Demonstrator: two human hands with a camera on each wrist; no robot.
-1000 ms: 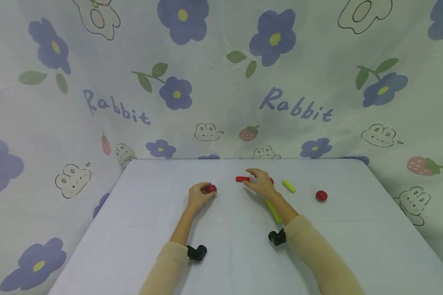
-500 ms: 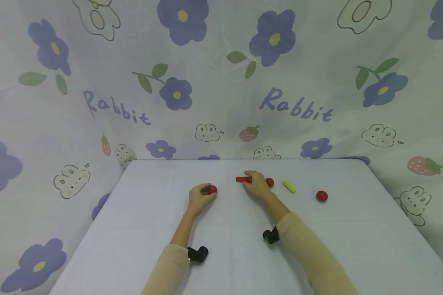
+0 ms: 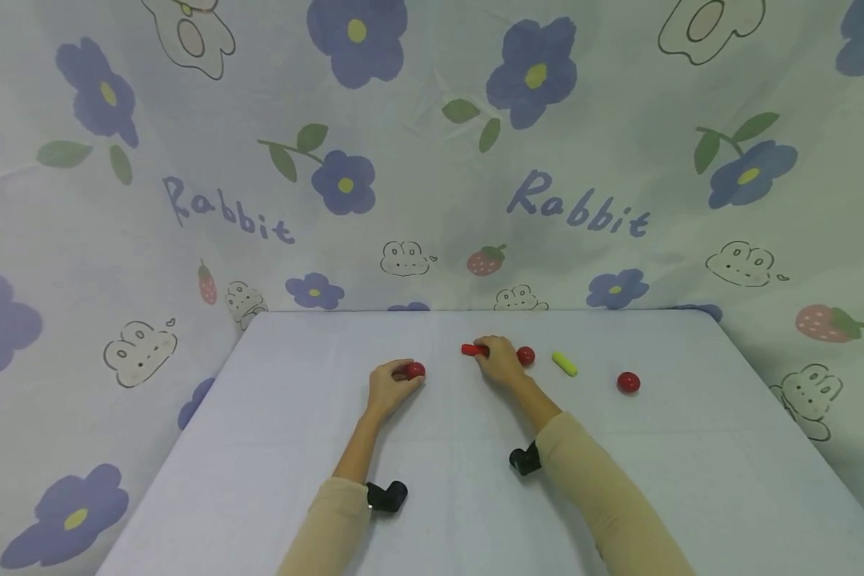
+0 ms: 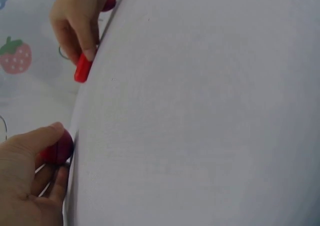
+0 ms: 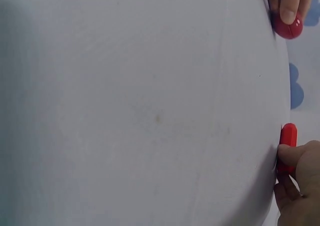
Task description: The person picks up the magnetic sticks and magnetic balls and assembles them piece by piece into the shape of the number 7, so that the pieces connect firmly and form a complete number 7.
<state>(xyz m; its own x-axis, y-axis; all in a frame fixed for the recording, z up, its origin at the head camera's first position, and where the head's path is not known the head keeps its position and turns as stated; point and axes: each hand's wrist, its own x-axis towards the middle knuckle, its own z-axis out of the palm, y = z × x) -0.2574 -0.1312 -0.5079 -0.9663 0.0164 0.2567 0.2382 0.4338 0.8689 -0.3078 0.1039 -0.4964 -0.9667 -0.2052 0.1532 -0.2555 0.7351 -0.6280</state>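
Note:
My left hand [image 3: 391, 390] holds a glossy red ball [image 3: 415, 370] between thumb and fingers, low over the white table. In the left wrist view a thin seam line shows on that ball [image 4: 63, 148]. To its right, my right hand [image 3: 502, 360] pinches one end of a short red stick [image 3: 471, 350], whose free end points left. Flat faces show along the stick [image 5: 289, 134] in the right wrist view. Just right of my right hand lies a second red ball [image 3: 526, 356].
A short yellow-green stick [image 3: 565, 364] lies right of the second ball. Farther right rests a third red ball [image 3: 628, 382]. Behind the white table [image 3: 432, 472] hangs a curtain [image 3: 432, 184] printed with flowers and rabbits. Black wrist cameras jut out near both sleeves.
My right hand has come down and closed its fingers on the red stick. Its forearm has swung left, uncovering the second ball and hiding a longer yellow-green stick. My left hand barely moved.

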